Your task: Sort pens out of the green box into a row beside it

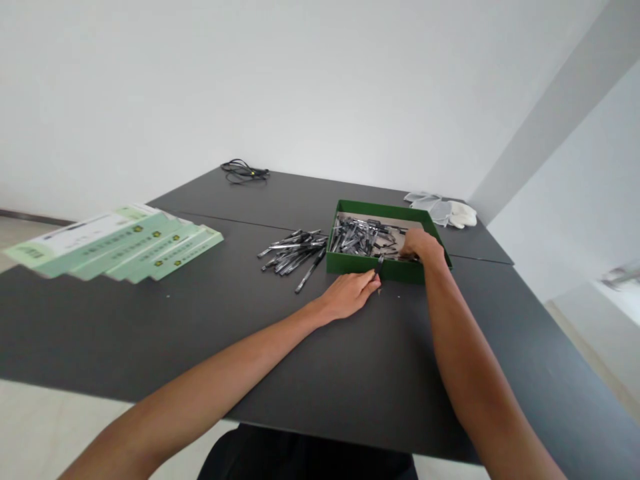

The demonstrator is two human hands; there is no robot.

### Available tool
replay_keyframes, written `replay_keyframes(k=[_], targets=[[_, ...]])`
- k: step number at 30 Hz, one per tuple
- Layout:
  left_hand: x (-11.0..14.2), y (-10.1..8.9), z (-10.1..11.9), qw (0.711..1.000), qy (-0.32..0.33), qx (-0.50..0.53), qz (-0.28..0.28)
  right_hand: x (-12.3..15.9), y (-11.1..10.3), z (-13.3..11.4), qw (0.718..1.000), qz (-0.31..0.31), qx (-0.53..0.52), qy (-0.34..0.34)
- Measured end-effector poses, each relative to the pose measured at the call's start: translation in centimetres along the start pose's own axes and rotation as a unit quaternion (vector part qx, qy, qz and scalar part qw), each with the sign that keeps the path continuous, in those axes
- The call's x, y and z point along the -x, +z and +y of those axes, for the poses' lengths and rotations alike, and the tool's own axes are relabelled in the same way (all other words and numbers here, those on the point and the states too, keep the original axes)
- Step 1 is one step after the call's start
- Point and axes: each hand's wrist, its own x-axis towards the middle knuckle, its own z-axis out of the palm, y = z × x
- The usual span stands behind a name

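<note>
Our left hand (347, 297) lies low on the table, fingers together and slightly curled, not spread. Its fingertips (370, 282) touch a black pen (380, 265), which stands tilted against the front wall of the tray (350, 265); we cannot tell whether they grip it. Our right hand (423, 245) reaches over the tray's right side, bent at the knuckles, with its fingers dipping down among the pens. What those fingers hold is hidden from us.

The tray is a shallow box of green card, open at the top, with a pale inside. It sits on the dark, smooth table (250, 347), over the seam between two panels. Thin black-and-clear pens (363, 237) lie jumbled inside it, and a loose heap of the same pens (293, 252) lies just left of it. Farther left, a fanned row of long, pale green boxes (120, 243) blurs at the table's edge. White gloves (463, 215) and a coiled black cable (244, 172) lie at the far side.
</note>
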Motion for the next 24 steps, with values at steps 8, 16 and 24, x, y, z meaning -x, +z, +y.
replay_keyframes(k=[8, 16, 24], targets=[[0.1, -0.2, 0.1, 1.000, -0.013, 0.003, -0.003, 0.7, -3.2, 2.1, 0.995, -0.060, -0.083, -0.022], [0.1, -0.2, 0.0, 0.999, -0.035, -0.008, 0.027, 6.4, -9.4, 2.0, 0.925, 0.011, -0.299, -0.233], [0.3, -0.3, 0.0, 0.996, -0.042, -0.016, 0.072, 8.5, -10.2, -1.1, 0.910, -0.004, -0.260, -0.322]])
